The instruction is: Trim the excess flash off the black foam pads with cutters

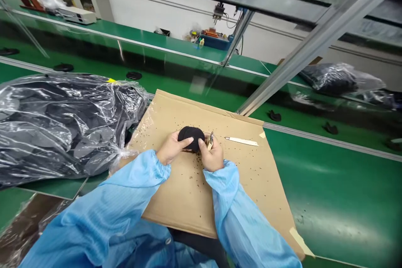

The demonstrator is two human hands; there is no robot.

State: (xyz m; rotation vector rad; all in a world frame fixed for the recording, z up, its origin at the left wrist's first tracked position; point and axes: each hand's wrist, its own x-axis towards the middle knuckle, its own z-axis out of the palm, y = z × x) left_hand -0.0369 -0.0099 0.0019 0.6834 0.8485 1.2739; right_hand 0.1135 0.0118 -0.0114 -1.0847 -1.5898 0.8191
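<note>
Both hands hold a black rounded part point(192, 137) above a cardboard sheet point(176, 192). My left hand point(171, 147) is closed on its left side, with the thumb lying across the front. My right hand point(212, 155) pinches its right edge with the thumb. Tucked in that same hand is a small tool with a metal tip and a yellowish handle point(210, 141), whose exact kind I cannot make out. To the right a slim white knife point(243, 141) lies on the cardboard. Small black scraps point(198, 163) are scattered below and around the hands.
A large clear bag of black parts point(69, 125) lies on the left, overlapping the cardboard's edge. A slanted metal post point(282, 63) rises behind the cardboard on the right. Several black parts, one a disc point(134, 75), lie on the green strip behind.
</note>
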